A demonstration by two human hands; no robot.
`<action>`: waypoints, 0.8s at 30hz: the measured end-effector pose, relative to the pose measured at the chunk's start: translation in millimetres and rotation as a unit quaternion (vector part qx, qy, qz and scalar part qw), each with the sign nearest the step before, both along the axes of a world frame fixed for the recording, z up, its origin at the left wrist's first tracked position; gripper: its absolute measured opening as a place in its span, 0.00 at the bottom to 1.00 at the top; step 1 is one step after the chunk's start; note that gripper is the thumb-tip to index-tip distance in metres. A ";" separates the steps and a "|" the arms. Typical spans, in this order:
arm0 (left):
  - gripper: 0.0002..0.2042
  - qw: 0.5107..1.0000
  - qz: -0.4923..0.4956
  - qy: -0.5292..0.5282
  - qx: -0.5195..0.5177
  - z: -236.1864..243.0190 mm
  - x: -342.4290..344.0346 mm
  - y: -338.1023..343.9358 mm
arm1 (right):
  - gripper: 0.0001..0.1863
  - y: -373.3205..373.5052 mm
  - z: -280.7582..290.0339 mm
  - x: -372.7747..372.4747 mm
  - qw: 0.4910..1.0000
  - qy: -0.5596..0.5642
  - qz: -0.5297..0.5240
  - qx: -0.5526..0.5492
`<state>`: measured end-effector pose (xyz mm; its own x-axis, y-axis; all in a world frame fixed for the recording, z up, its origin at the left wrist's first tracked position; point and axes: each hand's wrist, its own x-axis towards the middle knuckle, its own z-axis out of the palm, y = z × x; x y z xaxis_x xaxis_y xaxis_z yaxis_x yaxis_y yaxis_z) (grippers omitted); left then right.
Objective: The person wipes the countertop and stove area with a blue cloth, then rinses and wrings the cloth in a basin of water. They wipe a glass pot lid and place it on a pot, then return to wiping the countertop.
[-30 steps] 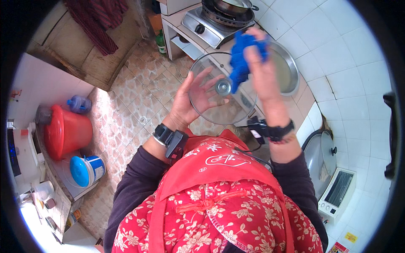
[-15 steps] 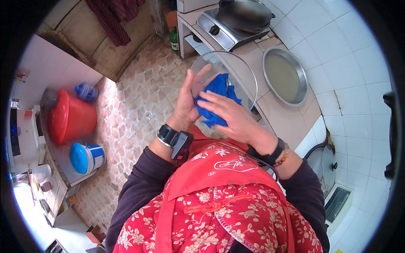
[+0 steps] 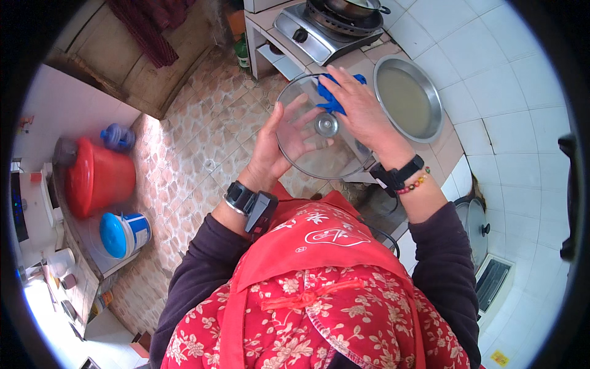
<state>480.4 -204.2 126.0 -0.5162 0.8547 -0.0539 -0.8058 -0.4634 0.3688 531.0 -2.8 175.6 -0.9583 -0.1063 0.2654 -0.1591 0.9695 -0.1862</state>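
Kitchen seen from above, a person in a red floral jacket and red apron (image 3: pixel 319 246) standing over a patterned tile floor (image 3: pixel 203 147), white wall tiles curving away to the right. A red bucket (image 3: pixel 98 178) and a smaller blue-lidded pail (image 3: pixel 123 234) sit low at left, well apart from the work. Ahead, a tiled tabletop (image 3: pixel 458 154) carries a gas stove (image 3: pixel 319 31) with a dark pan on its burner and, just beside it, a round steel tray (image 3: pixel 409 98) lying flat. Between the person and that tabletop, held up in the air at chest level, is a clear glass lid (image 3: pixel 322 126), tilted face-on to the camera so that its whole disc can be reached. The left hand (image 3: pixel 279 144) lies behind the glass, fingers spread wide and flat against it, an open grip that props the lid from underneath rather than clamping it; a dark watch sits on that wrist. The right hand (image 3: pixel 362 111), wearing a black band and a bead bracelet, presses down on the near face at the upper rim, its fingers bent loosely over a bunched blue cloth (image 3: pixel 332 95), which is pinned between palm and glass. The lid's metal knob (image 3: pixel 326 125) shows at the centre, free of both hands. The opposed palms look placed to steady the slippery pane while the cloth bears on it.
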 end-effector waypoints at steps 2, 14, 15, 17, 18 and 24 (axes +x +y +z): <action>0.39 0.999 0.032 -0.001 -0.024 -1.1 -3.6 -2.7 | 0.38 0.6 -0.4 11.3 0.999 -0.032 -0.002 -0.007; 0.38 0.987 0.118 0.040 -0.096 -5.7 -16.5 -6.2 | 0.39 -81.4 -6.6 48.7 0.965 -0.138 0.073 -0.211; 0.37 0.988 0.108 0.046 -0.096 -5.1 -15.0 -5.7 | 0.39 -90.1 -7.2 45.6 0.958 -0.109 0.097 -0.247; 0.36 0.991 0.094 0.049 -0.084 -3.5 -14.6 -4.6 | 0.39 -96.1 -7.8 41.4 0.949 -0.062 0.130 -0.282; 0.36 0.990 0.102 0.055 -0.081 -2.6 -14.8 -4.5 | 0.39 -93.4 -8.2 41.0 0.955 -0.093 0.107 -0.261; 0.39 0.991 0.103 0.068 -0.058 1.8 -11.5 -8.9 | 0.40 -29.6 -9.3 35.3 0.993 -0.097 -0.016 -0.065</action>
